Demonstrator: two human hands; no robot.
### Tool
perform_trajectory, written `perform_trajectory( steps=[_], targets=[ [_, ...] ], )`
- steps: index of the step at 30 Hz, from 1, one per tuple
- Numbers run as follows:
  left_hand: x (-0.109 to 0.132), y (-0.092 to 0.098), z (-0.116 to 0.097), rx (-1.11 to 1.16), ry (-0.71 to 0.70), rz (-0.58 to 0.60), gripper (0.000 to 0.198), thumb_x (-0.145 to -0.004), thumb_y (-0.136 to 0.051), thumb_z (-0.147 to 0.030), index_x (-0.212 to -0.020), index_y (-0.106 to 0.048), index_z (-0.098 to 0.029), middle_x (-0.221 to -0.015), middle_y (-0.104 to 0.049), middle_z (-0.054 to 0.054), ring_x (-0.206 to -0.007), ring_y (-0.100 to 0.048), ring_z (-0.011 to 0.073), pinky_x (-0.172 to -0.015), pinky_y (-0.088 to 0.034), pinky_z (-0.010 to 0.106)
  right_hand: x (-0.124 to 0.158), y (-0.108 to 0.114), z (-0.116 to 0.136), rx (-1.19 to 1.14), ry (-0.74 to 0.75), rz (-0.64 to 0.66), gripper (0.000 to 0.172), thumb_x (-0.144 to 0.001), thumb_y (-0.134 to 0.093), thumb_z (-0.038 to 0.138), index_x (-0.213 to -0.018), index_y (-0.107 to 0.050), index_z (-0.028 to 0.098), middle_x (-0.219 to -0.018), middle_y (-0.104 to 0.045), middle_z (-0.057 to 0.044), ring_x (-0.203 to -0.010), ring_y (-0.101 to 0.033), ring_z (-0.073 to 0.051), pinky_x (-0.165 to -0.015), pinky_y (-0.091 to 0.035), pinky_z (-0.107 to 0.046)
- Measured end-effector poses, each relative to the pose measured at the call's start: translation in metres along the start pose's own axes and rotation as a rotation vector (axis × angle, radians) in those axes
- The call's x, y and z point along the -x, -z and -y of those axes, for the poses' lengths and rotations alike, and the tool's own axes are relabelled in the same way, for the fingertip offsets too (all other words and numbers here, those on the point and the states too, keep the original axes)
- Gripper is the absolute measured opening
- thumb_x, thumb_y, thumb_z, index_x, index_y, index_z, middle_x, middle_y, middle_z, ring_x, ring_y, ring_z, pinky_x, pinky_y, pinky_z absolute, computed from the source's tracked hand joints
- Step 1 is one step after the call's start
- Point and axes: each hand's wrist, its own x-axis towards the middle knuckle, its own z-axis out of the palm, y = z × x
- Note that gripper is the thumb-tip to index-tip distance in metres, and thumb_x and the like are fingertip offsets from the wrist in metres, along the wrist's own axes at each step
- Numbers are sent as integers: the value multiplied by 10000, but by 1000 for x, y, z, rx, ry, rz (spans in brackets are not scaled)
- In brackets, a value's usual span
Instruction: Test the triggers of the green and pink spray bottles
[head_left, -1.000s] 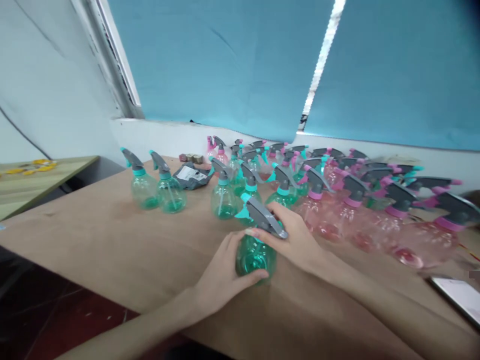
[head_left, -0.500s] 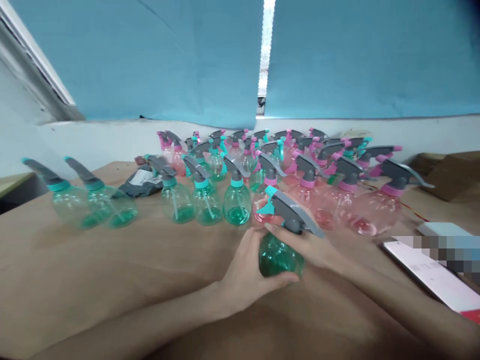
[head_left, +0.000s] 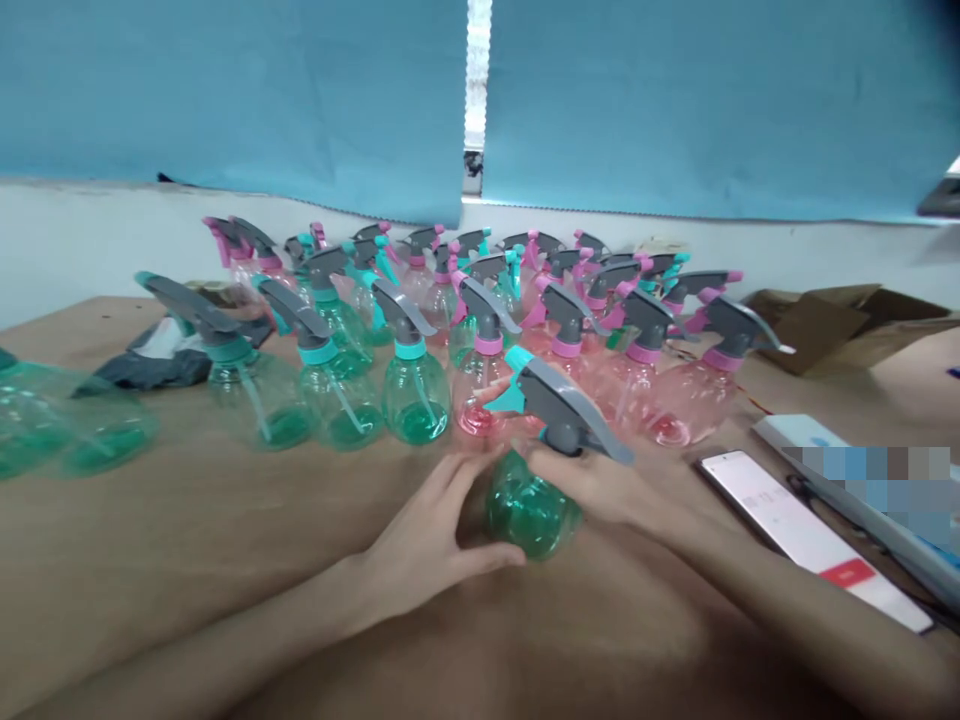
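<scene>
We note one green spray bottle point(head_left: 534, 510) over the worktop point(head_left: 247, 540), on the near-edge side of the other bottles. Our right hand point(head_left: 592, 485) grasps it at the neck, below the grey trigger head point(head_left: 566, 405). Our left hand point(head_left: 420, 530) curves around its left side, thumb low in front; whether it grips, we cannot tell. Toward the far edge we see green spray bottles point(head_left: 418, 395) and pink spray bottles point(head_left: 694, 400); toward the right edge, a smartphone point(head_left: 795, 525).

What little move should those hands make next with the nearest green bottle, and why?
Probably close the left hand more snugly around the green bottle: its palm looks apart from the bottle's side, while the right hand is at the neck, below the gray spray head.
</scene>
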Motion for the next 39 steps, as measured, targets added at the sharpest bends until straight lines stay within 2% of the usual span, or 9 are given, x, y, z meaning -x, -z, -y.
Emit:
perform_trajectory(
  steps=[4, 10, 13, 17, 20, 25, 31, 36, 39],
  targets=[
    [8, 8, 10, -128, -5, 47, 656, -825, -656, -497, -1369, -368, -272, -1348, -467, 91, -1235, -458, 296, -1021, -383, 463, 1, 4, 4, -128, -65, 25, 307, -664, -508, 185, -952, -545, 283, -494, -416, 61, -398, -406, -130, -405, -412, -239],
    [11, 6, 15, -286, -19, 51, 553, -878, -582, -450, -1342, -459, -174, -1393, -451, 149, -1291, -403, 324, -1048, -348, 493, 2, -7, -13, -255, 1, 44, 343, -720, -478, 245, -1054, -547, 287, -746, -640, 18, -473, -513, -137, -437, -445, -257],
    [12, 4, 14, -310, -25, 42, 521, -886, -568, -437, -1328, -481, -175, -1395, -454, 153, -1301, -393, 330, -1043, -354, 506, -1, -6, -8, -296, 19, 29, 257, -711, -479, 242, -937, -591, 285, -648, -592, 28, -488, -525, -145, -465, -479, -257],
    [12, 3, 14, -333, -33, 56, 501, -896, -555, -428, -1329, -481, -186, -1413, -439, 149, -1320, -371, 323, -1046, -349, 505, -2, -1, -1, -250, -14, 85, 251, -702, -471, 257, -900, -624, 281, -568, -535, 32, -468, -521, -150, -451, -496, -265],
    [12, 4, 13, -362, -23, 88, 510, -900, -550, -425, -1331, -482, -160, -1423, -425, 164, -1328, -361, 319, -1054, -342, 499, 0, -5, -7, -271, -11, 37, 243, -702, -497, 258, -897, -640, 281, -632, -612, 16, -522, -585, -158, -480, -525, -277],
    [11, 4, 12, -377, -23, 108, 515, -901, -547, -414, -1343, -478, -159, -1417, -436, 159, -1329, -358, 317, -1055, -337, 498, 2, -11, -13, -294, -32, 67, 250, -737, -488, 262, -937, -637, 281, -656, -669, 10, -555, -638, -172, -506, -553, -292],
    [11, 4, 12, -354, -38, 86, 514, -901, -547, -417, -1360, -466, -197, -1426, -436, 133, -1329, -359, 321, -1051, -335, 507, 3, -15, -16, -248, 3, -21, 54, -721, -514, 251, -711, -565, 266, -678, -670, 4, -532, -620, -150, -503, -548, -270],
    [10, 5, 10, -343, -35, 79, 501, -893, -558, -415, -1338, -493, -193, -1408, -456, 135, -1319, -374, 324, -1048, -343, 508, 6, -22, -26, -331, 6, 11, 80, -770, -538, 246, -698, -507, 261, -761, -665, 8, -648, -645, -139, -607, -566, -267],
    [10, 6, 9, -367, -24, 110, 515, -897, -553, -413, -1336, -494, -150, -1412, -444, 160, -1326, -359, 328, -1054, -335, 508, 5, -24, -27, -318, 4, -3, 77, -769, -539, 250, -696, -517, 261, -738, -660, 9, -605, -631, -136, -592, -563, -273]
  ],
)
